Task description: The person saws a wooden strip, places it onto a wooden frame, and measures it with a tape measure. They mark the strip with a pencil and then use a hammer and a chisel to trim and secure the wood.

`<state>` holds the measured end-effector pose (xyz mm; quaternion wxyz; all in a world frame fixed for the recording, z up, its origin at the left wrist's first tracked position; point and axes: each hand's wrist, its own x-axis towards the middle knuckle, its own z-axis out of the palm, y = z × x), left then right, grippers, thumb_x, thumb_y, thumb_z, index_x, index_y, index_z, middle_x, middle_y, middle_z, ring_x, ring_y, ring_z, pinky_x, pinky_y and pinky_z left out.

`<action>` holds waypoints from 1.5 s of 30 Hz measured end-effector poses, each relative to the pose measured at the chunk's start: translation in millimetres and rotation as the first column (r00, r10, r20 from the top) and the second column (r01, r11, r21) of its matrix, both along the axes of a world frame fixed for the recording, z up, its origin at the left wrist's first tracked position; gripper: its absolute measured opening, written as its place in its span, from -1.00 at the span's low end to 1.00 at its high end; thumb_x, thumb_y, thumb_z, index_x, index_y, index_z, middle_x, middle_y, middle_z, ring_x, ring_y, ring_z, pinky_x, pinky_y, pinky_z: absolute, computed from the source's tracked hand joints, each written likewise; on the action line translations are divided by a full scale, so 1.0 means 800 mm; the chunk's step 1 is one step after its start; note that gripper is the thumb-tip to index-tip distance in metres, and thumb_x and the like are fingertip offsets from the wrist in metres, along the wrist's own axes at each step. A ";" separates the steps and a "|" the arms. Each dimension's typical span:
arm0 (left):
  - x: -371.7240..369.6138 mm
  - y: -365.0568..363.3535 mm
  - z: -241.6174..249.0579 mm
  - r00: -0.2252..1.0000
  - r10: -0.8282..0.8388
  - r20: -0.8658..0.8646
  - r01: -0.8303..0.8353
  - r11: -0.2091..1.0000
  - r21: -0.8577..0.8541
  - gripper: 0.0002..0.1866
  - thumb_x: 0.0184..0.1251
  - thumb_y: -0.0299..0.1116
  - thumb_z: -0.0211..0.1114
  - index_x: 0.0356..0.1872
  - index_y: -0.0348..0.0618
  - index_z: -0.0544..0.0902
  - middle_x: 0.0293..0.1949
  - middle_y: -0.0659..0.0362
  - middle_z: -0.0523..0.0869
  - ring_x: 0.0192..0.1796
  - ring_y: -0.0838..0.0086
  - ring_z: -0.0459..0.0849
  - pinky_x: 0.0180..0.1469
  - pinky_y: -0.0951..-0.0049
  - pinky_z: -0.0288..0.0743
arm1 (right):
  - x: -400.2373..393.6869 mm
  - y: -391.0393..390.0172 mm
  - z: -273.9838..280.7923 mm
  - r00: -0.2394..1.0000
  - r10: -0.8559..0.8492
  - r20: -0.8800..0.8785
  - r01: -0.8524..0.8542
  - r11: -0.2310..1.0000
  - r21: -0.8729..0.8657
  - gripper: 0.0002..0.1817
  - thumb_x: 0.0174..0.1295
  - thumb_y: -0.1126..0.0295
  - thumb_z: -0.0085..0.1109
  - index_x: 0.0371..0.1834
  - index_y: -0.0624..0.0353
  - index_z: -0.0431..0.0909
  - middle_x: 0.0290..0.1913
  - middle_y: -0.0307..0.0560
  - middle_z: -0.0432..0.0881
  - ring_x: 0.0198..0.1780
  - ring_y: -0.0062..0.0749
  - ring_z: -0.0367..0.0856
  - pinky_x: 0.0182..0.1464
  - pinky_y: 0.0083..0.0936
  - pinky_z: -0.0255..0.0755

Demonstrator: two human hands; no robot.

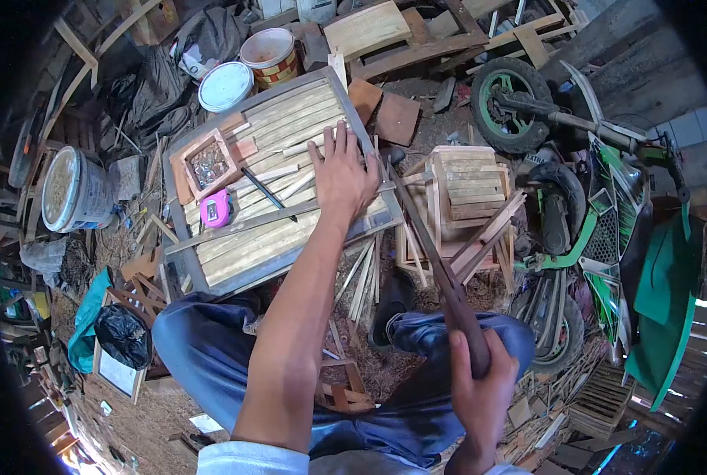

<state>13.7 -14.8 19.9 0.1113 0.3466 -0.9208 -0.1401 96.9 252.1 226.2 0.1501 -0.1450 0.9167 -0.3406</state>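
Observation:
My left hand (343,170) lies flat with fingers spread near the right edge of a low slatted wooden table (238,257), pressing on thin wood pieces there. My right hand (484,380) is wrapped round the thick near end of a long dark-brown tool (442,281), whose exact kind I cannot make out. Its narrow far end reaches the table's right edge, beside my left hand. On the table are a pink tape measure (216,209), a dark pencil-like stick (268,193), and a small wooden frame box (208,163) holding small metal bits.
A green motorbike (598,206) stands at the right. Beyond the table are a lidded white bucket (226,87) and a red-yellow bucket (269,57). Another bucket (76,190) is at left. A slatted wooden stool (470,186) and loose sticks (361,277) lie near my legs.

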 end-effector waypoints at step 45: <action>0.002 0.001 -0.002 1.000 -0.016 -0.022 0.016 1.000 -0.002 -0.33 0.45 -0.03 -0.12 0.44 -0.27 0.29 0.54 0.02 0.18 0.57 0.09 0.07 0.57 -0.15 -0.25 | -0.001 -0.027 -0.011 1.000 0.019 0.024 -0.017 0.997 -0.081 -0.77 0.31 0.31 0.28 -0.17 0.27 0.61 -0.51 0.15 0.65 -0.48 0.07 0.68 -0.39 -0.21 0.50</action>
